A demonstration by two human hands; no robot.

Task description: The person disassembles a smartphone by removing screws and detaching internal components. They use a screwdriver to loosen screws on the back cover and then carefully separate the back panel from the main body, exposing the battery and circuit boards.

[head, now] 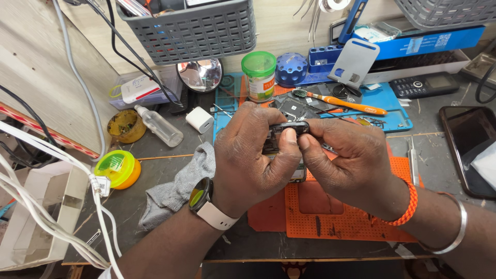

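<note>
- The worktop is a dark grey, scuffed bench set against a pale wooden wall, crowded with repair gear.
- An orange perforated mat lies at the front edge of the bench; a blue work mat lies behind it, nearer the wall.
- The left hand and right hand meet above the orange mat, both closed on a small dark phone part; thumbs press on its top edge and the other fingers curl beneath it.
- The left wrist wears a smartwatch on a pale strap; the right wrist carries an orange band and a metal bangle.
- A grey cloth lies crumpled just left of the left wrist.
- A jar with a green lid and a printed label stands behind the hands, beside a round blue holder.
- An orange-handled brush lies across the blue mat.
- A round yellow tin with a green lid sits to the left, an open yellow pot behind it, and a clear spray bottle lies on its side nearby.
- A white charger cube stands near a small round mirror.
- Grey plastic baskets hang on the wall.
- A dark smartphone lies at the right; a keypad phone lies further back.
- White cables trail down the left side.
</note>
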